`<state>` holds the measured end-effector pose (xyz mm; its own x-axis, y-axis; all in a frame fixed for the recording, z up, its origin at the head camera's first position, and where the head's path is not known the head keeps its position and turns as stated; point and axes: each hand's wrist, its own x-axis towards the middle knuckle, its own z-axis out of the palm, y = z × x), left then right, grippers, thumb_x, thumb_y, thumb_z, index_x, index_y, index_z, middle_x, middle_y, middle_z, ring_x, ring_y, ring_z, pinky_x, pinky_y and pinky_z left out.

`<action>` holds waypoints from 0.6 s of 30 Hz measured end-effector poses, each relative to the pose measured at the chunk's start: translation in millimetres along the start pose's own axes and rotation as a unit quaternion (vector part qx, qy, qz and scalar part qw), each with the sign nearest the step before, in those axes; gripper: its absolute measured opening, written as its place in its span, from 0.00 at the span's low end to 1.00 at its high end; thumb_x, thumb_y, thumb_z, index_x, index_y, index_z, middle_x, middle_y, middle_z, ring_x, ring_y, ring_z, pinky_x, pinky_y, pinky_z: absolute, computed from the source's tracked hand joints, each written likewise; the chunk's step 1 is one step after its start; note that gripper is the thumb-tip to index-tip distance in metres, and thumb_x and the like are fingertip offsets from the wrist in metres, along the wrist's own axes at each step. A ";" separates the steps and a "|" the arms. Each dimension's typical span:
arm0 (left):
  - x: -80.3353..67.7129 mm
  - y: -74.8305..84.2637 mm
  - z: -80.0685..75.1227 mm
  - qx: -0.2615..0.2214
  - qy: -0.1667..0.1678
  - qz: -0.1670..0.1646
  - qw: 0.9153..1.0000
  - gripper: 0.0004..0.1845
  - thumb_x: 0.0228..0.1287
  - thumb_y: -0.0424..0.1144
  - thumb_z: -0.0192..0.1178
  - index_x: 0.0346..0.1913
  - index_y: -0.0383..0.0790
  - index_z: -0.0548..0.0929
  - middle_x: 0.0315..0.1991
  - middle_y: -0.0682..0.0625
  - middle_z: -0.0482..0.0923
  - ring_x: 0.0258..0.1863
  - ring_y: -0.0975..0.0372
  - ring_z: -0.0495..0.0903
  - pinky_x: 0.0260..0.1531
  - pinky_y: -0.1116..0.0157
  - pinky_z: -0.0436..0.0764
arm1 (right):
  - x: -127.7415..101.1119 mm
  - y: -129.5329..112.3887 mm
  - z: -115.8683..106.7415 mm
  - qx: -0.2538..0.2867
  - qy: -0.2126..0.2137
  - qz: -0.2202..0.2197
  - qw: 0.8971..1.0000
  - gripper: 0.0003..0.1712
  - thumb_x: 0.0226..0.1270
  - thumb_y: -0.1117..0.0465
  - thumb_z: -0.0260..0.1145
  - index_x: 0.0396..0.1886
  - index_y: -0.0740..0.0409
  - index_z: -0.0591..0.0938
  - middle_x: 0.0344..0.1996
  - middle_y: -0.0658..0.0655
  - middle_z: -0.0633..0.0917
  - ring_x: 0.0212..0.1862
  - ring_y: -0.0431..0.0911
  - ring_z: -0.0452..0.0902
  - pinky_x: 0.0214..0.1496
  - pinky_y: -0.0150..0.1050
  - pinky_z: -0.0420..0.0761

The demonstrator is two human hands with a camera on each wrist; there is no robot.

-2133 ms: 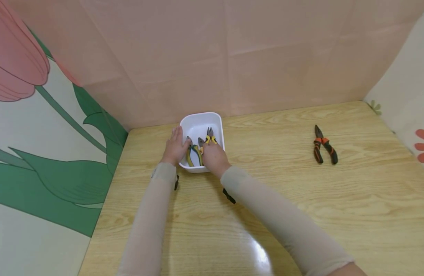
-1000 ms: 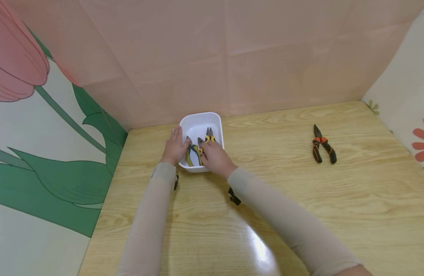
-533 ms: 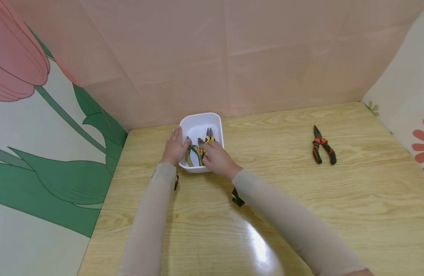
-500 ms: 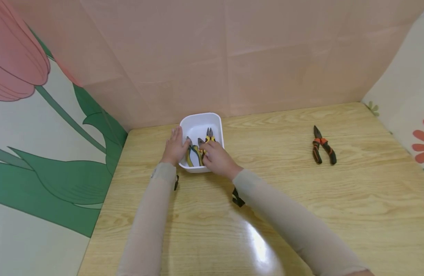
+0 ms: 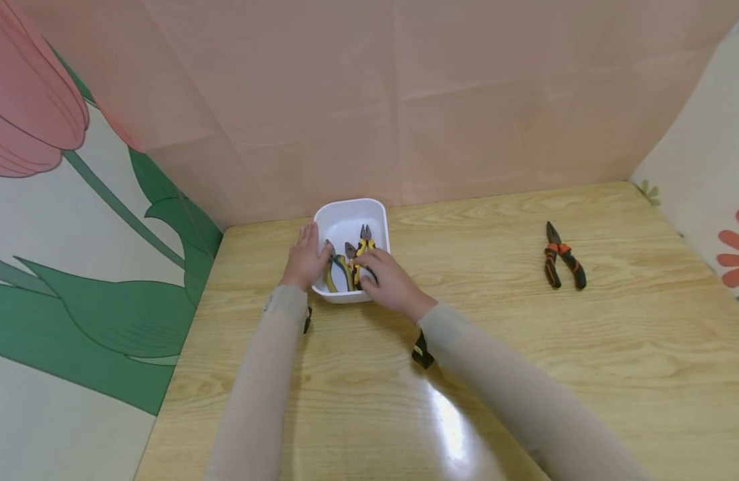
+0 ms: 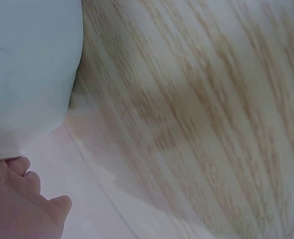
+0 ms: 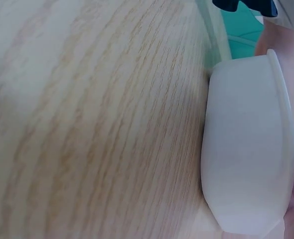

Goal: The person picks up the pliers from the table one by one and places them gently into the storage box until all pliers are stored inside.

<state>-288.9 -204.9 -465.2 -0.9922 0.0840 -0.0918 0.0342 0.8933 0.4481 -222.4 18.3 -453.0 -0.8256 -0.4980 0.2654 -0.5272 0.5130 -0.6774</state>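
A white plastic box [image 5: 343, 217] holds pliers with yellow-green handles [image 5: 346, 270] at left and two yellow-and-black pliers, one in the middle [image 5: 350, 250] and one at right [image 5: 366, 234]. My left hand [image 5: 303, 260] grips the box's left wall, thumb over the rim and fingers outside. The right hand [image 5: 393, 284] hovers over the box's front right part, fingers and thumb parted around the yellow-and-black handles, partly hiding them. In the right wrist view, the box's outer wall [image 7: 246, 144] blocks sight of the pliers.
Long-nose pliers with orange-and-black handles [image 5: 560, 250] lie alone on the wooden table [image 5: 478, 267], well right of the box. A pink-beige sheet [image 5: 393, 100] rises behind the table, and a flower-printed panel [image 5: 105, 267] bounds the left side.
My right hand has drawn back to the right and toward me, its fingers loosening from the yellow-and-black pliers. More of their handles now shows. The left hand and the box stay put.
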 end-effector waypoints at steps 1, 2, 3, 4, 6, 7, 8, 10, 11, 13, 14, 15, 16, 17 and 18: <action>-0.7 0.3 0.0 0.001 0.000 -0.001 1.000 0.41 0.81 0.56 0.41 0.82 0.39 0.38 0.83 0.46 0.34 0.81 0.55 0.31 0.78 0.43 0.41 | -1.5 0.4 -0.2 0.003 0.003 0.000 1.000 0.21 0.69 0.69 0.62 0.61 0.66 0.79 0.58 0.63 0.78 0.61 0.55 0.73 0.70 0.50 0.73; -1.3 0.6 0.2 0.001 0.000 -0.001 1.000 0.41 0.81 0.56 0.41 0.82 0.39 0.38 0.83 0.46 0.34 0.81 0.54 0.31 0.78 0.43 0.41 | -3.0 0.9 -0.5 0.004 0.007 -0.001 1.000 0.21 0.68 0.69 0.63 0.61 0.66 0.79 0.58 0.64 0.78 0.62 0.56 0.73 0.70 0.50 0.72; -2.0 1.0 0.5 0.001 -0.001 -0.002 1.000 0.41 0.81 0.56 0.41 0.82 0.39 0.38 0.83 0.45 0.35 0.81 0.54 0.31 0.78 0.43 0.41 | -4.6 1.1 -0.9 0.006 0.010 -0.001 1.000 0.21 0.68 0.69 0.63 0.61 0.66 0.79 0.58 0.64 0.78 0.62 0.56 0.73 0.71 0.50 0.72; -2.7 1.6 0.8 0.001 -0.002 -0.003 1.000 0.41 0.81 0.56 0.41 0.82 0.39 0.38 0.83 0.45 0.35 0.81 0.54 0.31 0.78 0.43 0.41 | -6.1 1.4 -1.5 0.006 0.011 0.000 1.000 0.21 0.68 0.69 0.63 0.61 0.66 0.79 0.58 0.64 0.77 0.62 0.56 0.73 0.70 0.50 0.72; -4.2 2.4 1.5 0.001 -0.003 -0.002 1.000 0.41 0.81 0.56 0.41 0.82 0.39 0.38 0.83 0.44 0.36 0.81 0.54 0.32 0.78 0.43 0.42 | -8.3 2.3 -3.1 0.006 0.010 0.006 1.000 0.21 0.69 0.69 0.63 0.60 0.66 0.79 0.59 0.64 0.77 0.62 0.56 0.73 0.71 0.50 0.72; -4.6 2.7 1.7 0.002 -0.004 -0.002 1.000 0.41 0.80 0.57 0.40 0.82 0.39 0.38 0.83 0.44 0.36 0.81 0.54 0.31 0.78 0.43 0.42 | -9.3 2.6 -4.1 0.007 0.011 0.008 1.000 0.21 0.69 0.69 0.63 0.60 0.66 0.79 0.59 0.64 0.77 0.62 0.56 0.73 0.70 0.50 0.73; -4.7 2.8 1.7 0.003 -0.005 -0.002 1.000 0.41 0.80 0.57 0.40 0.82 0.40 0.38 0.83 0.44 0.36 0.81 0.55 0.31 0.78 0.44 0.42 | -10.4 2.6 -5.4 0.006 0.014 0.009 1.000 0.21 0.69 0.69 0.63 0.61 0.66 0.79 0.59 0.63 0.77 0.62 0.56 0.73 0.70 0.51 0.73; -4.8 3.1 1.0 0.005 -0.008 -0.003 1.000 0.41 0.81 0.58 0.39 0.82 0.40 0.37 0.83 0.45 0.35 0.81 0.55 0.31 0.78 0.44 0.42 | -11.9 3.2 -8.7 0.008 0.019 0.013 1.000 0.21 0.69 0.69 0.63 0.61 0.65 0.79 0.59 0.63 0.77 0.62 0.56 0.73 0.68 0.50 0.75; -4.6 3.2 0.6 0.003 -0.007 -0.002 1.000 0.41 0.81 0.58 0.38 0.82 0.40 0.37 0.83 0.45 0.35 0.81 0.55 0.31 0.78 0.44 0.41 | -12.4 3.4 -10.7 0.010 0.023 0.014 1.000 0.21 0.69 0.69 0.63 0.62 0.65 0.79 0.59 0.63 0.77 0.62 0.56 0.73 0.68 0.50 0.75; -3.7 3.0 -0.5 0.003 -0.004 0.000 1.000 0.41 0.81 0.58 0.38 0.82 0.41 0.37 0.83 0.45 0.35 0.81 0.55 0.31 0.78 0.44 0.41 | -13.6 3.3 -15.3 0.015 0.033 0.016 0.999 0.22 0.69 0.69 0.63 0.62 0.64 0.79 0.59 0.63 0.76 0.62 0.56 0.74 0.67 0.50 0.76; -3.0 2.8 -1.0 0.002 -0.002 0.002 1.000 0.41 0.81 0.57 0.39 0.82 0.40 0.37 0.83 0.45 0.35 0.81 0.55 0.31 0.78 0.44 0.41 | -14.1 3.3 -17.7 0.017 0.039 0.016 0.999 0.22 0.69 0.69 0.63 0.62 0.64 0.79 0.59 0.63 0.77 0.62 0.56 0.74 0.68 0.50 0.75; -2.5 2.5 -1.3 0.001 0.000 0.003 1.000 0.40 0.81 0.57 0.39 0.82 0.40 0.37 0.83 0.45 0.35 0.81 0.55 0.31 0.78 0.44 0.41 | -14.2 3.5 -19.9 0.019 0.044 0.015 0.999 0.22 0.68 0.70 0.63 0.62 0.64 0.79 0.59 0.63 0.77 0.62 0.56 0.74 0.69 0.50 0.74; -2.1 2.3 -1.6 0.000 0.001 0.004 1.000 0.40 0.81 0.56 0.40 0.82 0.40 0.38 0.83 0.45 0.35 0.81 0.55 0.31 0.78 0.44 0.41 | -14.6 3.5 -22.1 0.021 0.049 0.012 0.998 0.21 0.68 0.70 0.63 0.61 0.64 0.79 0.59 0.63 0.77 0.62 0.57 0.74 0.70 0.51 0.73; -1.7 1.8 -1.7 0.000 0.001 0.003 1.000 0.40 0.81 0.56 0.40 0.82 0.40 0.38 0.83 0.45 0.35 0.81 0.55 0.31 0.78 0.44 0.41 | -14.9 3.3 -24.2 0.023 0.055 0.012 0.998 0.21 0.68 0.70 0.62 0.61 0.64 0.80 0.58 0.63 0.77 0.62 0.57 0.74 0.70 0.51 0.73; -1.5 1.3 -1.8 0.001 -0.001 0.001 1.000 0.40 0.81 0.56 0.40 0.82 0.40 0.38 0.83 0.45 0.35 0.81 0.55 0.31 0.78 0.44 0.41 | -15.3 3.1 -26.1 0.026 0.061 0.012 0.998 0.20 0.69 0.71 0.62 0.60 0.64 0.80 0.58 0.63 0.77 0.62 0.57 0.74 0.70 0.52 0.73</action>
<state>-287.6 -204.7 -462.8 -0.9919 0.0868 -0.0929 0.0364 0.8938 0.4469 -216.7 45.8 -441.3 -0.8578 -0.3954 0.3285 -0.4986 0.4846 -0.7187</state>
